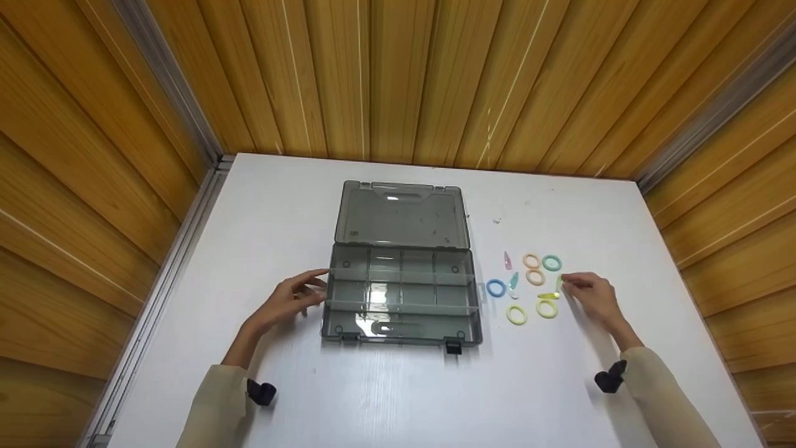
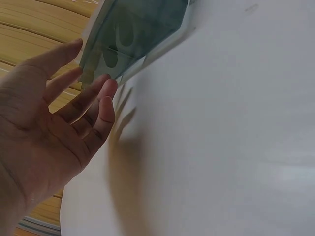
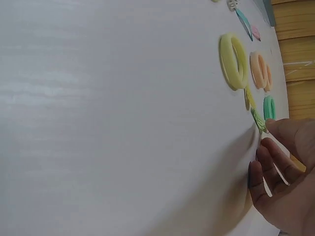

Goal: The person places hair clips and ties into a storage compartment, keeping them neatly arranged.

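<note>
A translucent grey divided plastic box (image 1: pixel 403 326) lies with its lid (image 1: pixel 403 214) folded back. My left hand (image 1: pixel 292 300) is at its left side, fingertips touching or close to the wall; in the left wrist view, the fingers (image 2: pixel 104 118) are loosely bent by the box's edge. To the right of the box, my right hand (image 1: pixel 594 300) pinches a light green hair clip (image 3: pixel 258 120) between thumb and finger, low over the table. Close by lie a yellow hair clip (image 1: pixel 548 295) and a yellow hair ring (image 1: pixel 546 308).
Other hair rings lie between the box and my right hand: blue (image 1: pixel 495 288), another yellow (image 1: pixel 516 315), teal (image 1: pixel 551 262) and orange (image 1: pixel 532 261). Near them are a pink clip (image 1: pixel 507 260) and a teal clip (image 1: pixel 513 280). Wood-patterned walls (image 1: pixel 398 81) border the white table (image 1: pixel 398 398).
</note>
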`<action>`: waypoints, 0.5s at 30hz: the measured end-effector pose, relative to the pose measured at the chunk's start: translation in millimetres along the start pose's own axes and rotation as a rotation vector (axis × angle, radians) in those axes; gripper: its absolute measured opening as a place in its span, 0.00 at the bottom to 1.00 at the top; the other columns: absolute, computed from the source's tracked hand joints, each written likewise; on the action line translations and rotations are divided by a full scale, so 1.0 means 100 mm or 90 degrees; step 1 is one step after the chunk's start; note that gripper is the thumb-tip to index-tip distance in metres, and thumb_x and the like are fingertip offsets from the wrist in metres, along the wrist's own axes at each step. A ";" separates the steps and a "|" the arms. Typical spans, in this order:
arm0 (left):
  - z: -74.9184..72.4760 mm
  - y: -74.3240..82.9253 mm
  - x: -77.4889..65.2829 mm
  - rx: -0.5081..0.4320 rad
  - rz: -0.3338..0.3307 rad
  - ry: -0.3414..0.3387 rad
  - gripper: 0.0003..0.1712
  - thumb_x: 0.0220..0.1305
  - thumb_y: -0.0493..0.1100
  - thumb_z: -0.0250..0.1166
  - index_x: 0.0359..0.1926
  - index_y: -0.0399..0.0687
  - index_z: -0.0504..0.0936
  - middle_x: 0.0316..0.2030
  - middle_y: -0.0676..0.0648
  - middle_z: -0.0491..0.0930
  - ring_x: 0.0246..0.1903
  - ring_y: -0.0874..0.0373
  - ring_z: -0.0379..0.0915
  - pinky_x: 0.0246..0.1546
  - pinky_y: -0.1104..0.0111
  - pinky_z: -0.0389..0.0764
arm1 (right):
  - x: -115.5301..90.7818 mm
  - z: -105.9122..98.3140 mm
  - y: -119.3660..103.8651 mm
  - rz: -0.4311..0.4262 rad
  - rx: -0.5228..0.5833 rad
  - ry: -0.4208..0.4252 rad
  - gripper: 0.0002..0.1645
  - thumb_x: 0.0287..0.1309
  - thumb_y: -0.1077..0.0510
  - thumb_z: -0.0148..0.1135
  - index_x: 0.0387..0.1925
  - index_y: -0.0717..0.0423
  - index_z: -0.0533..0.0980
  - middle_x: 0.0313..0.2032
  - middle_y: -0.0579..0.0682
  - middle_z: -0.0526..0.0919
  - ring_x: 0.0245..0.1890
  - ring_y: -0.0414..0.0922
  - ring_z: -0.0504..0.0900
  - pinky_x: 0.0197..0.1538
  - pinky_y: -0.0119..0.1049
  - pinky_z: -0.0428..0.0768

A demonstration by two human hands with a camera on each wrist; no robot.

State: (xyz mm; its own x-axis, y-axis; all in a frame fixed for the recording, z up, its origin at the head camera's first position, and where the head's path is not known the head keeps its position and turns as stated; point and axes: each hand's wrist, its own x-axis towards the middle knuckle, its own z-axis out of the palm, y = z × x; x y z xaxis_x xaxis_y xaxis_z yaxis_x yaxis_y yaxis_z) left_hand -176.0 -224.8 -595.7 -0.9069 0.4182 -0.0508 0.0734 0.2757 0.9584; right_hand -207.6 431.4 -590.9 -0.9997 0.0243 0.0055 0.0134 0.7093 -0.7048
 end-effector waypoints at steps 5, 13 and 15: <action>0.02 0.00 0.02 -0.005 0.003 -0.003 0.34 0.72 0.42 0.65 0.74 0.41 0.67 0.58 0.30 0.78 0.46 0.48 0.82 0.30 0.63 0.85 | 0.00 0.00 0.01 -0.083 -0.033 0.031 0.15 0.62 0.70 0.65 0.50 0.68 0.83 0.50 0.68 0.83 0.40 0.33 0.80 0.42 0.14 0.73; -0.01 -0.02 -0.02 -0.010 -0.018 -0.001 0.34 0.71 0.42 0.66 0.74 0.40 0.67 0.57 0.31 0.79 0.46 0.52 0.82 0.30 0.65 0.85 | 0.04 0.12 0.01 -0.177 -0.080 0.045 0.10 0.57 0.76 0.67 0.41 0.72 0.85 0.49 0.67 0.83 0.46 0.63 0.81 0.39 0.21 0.77; -0.01 -0.01 -0.01 -0.013 -0.016 -0.003 0.34 0.71 0.42 0.66 0.74 0.39 0.67 0.57 0.30 0.78 0.46 0.51 0.81 0.30 0.65 0.85 | 0.05 0.12 0.01 -0.191 -0.098 0.043 0.10 0.56 0.76 0.68 0.41 0.71 0.85 0.49 0.66 0.84 0.46 0.63 0.81 0.39 0.23 0.77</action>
State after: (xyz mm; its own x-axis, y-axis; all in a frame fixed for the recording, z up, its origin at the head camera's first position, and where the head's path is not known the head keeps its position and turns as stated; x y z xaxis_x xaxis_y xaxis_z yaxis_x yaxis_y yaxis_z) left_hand -175.4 -226.6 -596.7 -0.9061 0.4161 -0.0762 0.0421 0.2681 0.9625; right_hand -213.2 423.6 -600.5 -0.9559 -0.1588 0.2472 -0.2733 0.7896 -0.5494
